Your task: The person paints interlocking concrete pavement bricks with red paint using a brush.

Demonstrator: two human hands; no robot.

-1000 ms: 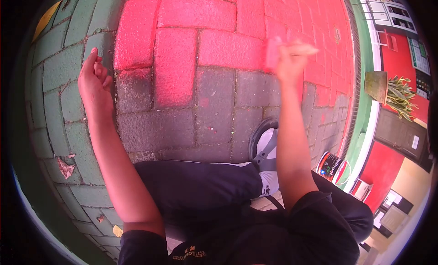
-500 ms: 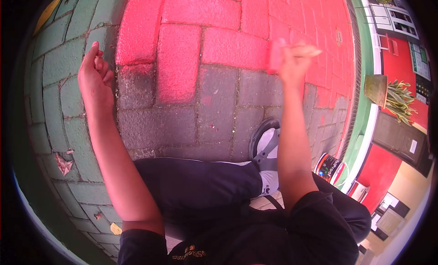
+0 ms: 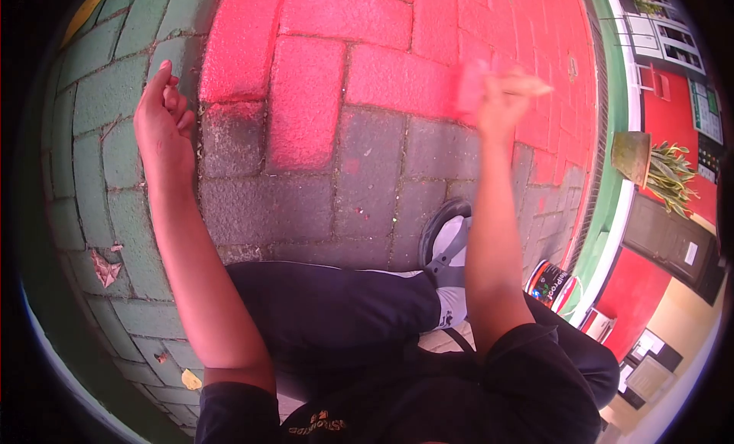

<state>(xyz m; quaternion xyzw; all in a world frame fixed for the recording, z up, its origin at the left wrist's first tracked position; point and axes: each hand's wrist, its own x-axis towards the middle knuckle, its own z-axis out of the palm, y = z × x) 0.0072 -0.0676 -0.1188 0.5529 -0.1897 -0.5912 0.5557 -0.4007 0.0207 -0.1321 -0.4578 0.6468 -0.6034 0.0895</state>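
Note:
My right hand [image 3: 502,107] is closed round a brush, blurred by motion, with a light wooden handle [image 3: 531,87] pointing right. The brush's red-coated end [image 3: 472,88] is at the lower edge of the wet-looking red bricks [image 3: 397,81]. My left hand [image 3: 166,115] hangs over the green bricks [image 3: 92,153] at the left, fingers loosely curled with nothing visible between them. Unpainted grey bricks [image 3: 264,207] lie between my arms, below the red ones.
A paint bucket [image 3: 547,283] stands right of my right forearm. My sandalled foot [image 3: 449,249] rests on the grey bricks. Farther right are a potted plant [image 3: 631,157] and a red wall [image 3: 627,299]. Dry leaves [image 3: 105,269] lie at the left.
My right hand has shifted slightly to the right with the brush. The left hand has barely moved, and the view has shifted a little.

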